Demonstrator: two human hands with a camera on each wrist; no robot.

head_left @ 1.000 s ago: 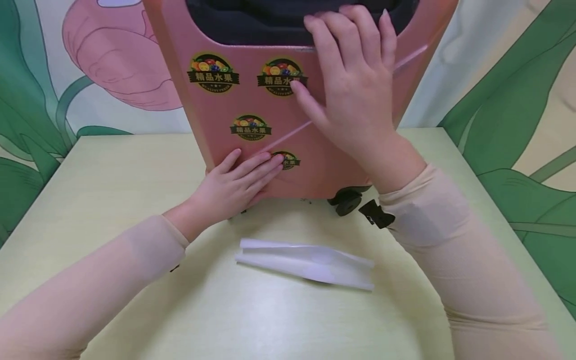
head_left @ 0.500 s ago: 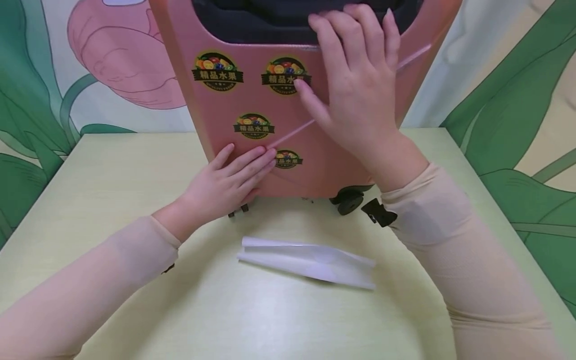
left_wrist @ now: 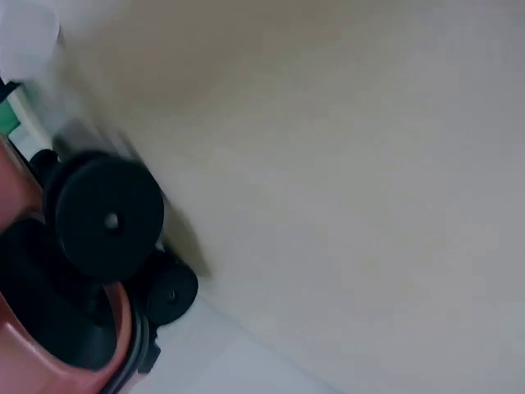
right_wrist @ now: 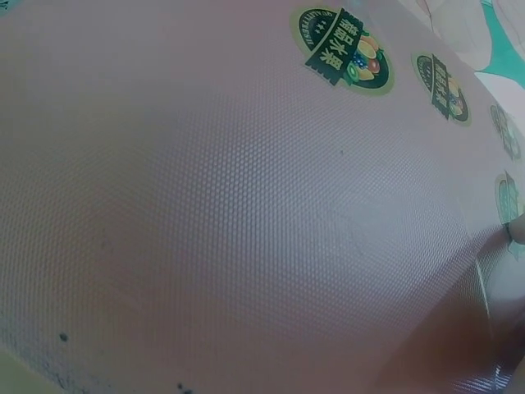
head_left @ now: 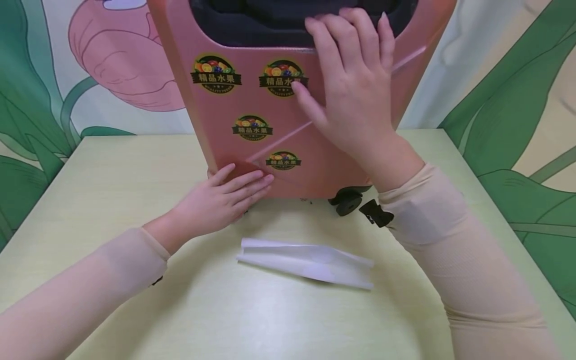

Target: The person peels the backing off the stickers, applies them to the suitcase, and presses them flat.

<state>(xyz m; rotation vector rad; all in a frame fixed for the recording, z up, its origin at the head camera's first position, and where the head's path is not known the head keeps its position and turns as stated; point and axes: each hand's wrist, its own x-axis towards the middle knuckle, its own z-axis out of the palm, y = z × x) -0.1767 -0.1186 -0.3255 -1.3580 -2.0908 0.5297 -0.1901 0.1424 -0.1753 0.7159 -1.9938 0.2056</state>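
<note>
A pink suitcase (head_left: pixel 328 175) stands upright on the table, its black handle recess (head_left: pixel 265 25) cut off by the top of the head view. Several round fruit stickers (head_left: pixel 216 75) with dark banners are on its face. My left hand (head_left: pixel 216 202) rests with straight fingers on the lower left corner, below the lowest sticker (head_left: pixel 283 161). Higher up, my right hand (head_left: pixel 355 95) lies against the suitcase, fingertips over the recess and thumb touching the upper right sticker (head_left: pixel 276 75). The left wrist view shows black wheels (left_wrist: pixel 107 217); the right wrist view shows textured pink shell (right_wrist: pixel 262 189).
A curled white sheet (head_left: pixel 306 262) lies on the pale table (head_left: pixel 270 325) in front of the suitcase. One black wheel (head_left: pixel 348 202) touches down near the right forearm. Behind the table is a wall painted with green leaves (head_left: pixel 508 125).
My left hand has slid down and to the left across the suitcase, uncovering the lowest sticker. The right hand keeps its place, and the white sheet has not moved.
</note>
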